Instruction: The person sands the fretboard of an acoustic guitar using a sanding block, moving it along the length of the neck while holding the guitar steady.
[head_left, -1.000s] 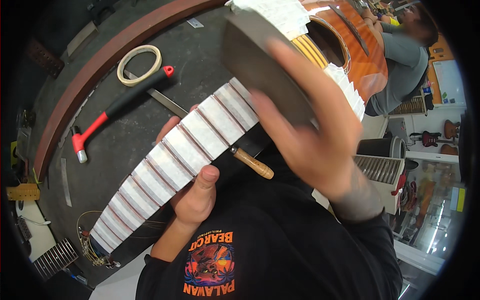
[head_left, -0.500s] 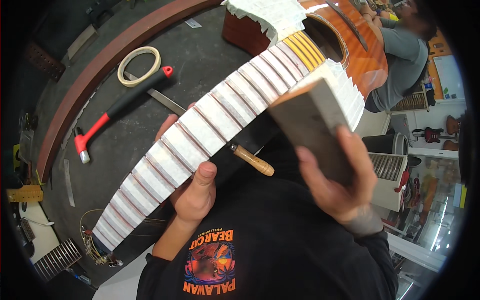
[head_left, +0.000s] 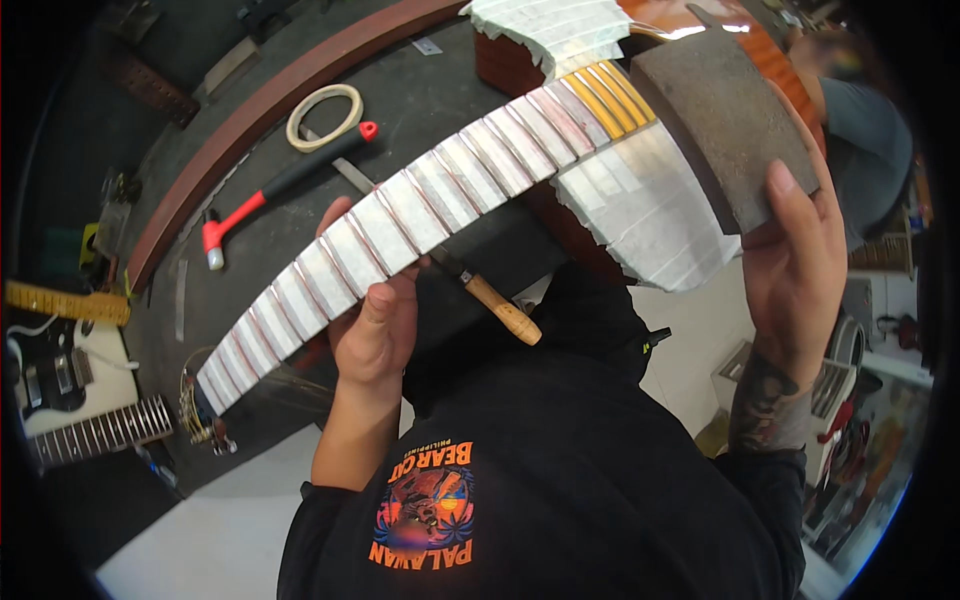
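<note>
My left hand (head_left: pixel 365 340) grips the guitar neck (head_left: pixel 430 200) from underneath, its thumb along the near edge. The fretboard is masked in white tape between the frets, with yellow strips at the body end. My right hand (head_left: pixel 800 230) grips a flat dark block (head_left: pixel 720 120), held over the guitar body (head_left: pixel 775 62) beside the sound-hole area, which is mostly hidden. Crumpled white masking (head_left: pixel 645 220) covers the body on both sides of the neck. Beneath the neck lies a file with a wooden handle (head_left: pixel 500 310).
On the dark bench lie a red-and-black hammer (head_left: pixel 240 210) and a tape roll (head_left: pixel 318 142), inside a curved wooden rail (head_left: pixel 300 68). Other guitar necks (head_left: pixel 90 432) and a light electric guitar body (head_left: pixel 100 355) sit at left. Another person's grey sleeve (head_left: pixel 865 140) shows at upper right.
The block went from over the neck's upper end down to the right, then back up over the body, in my right hand. My left hand keeps its grip; the view has shifted.
</note>
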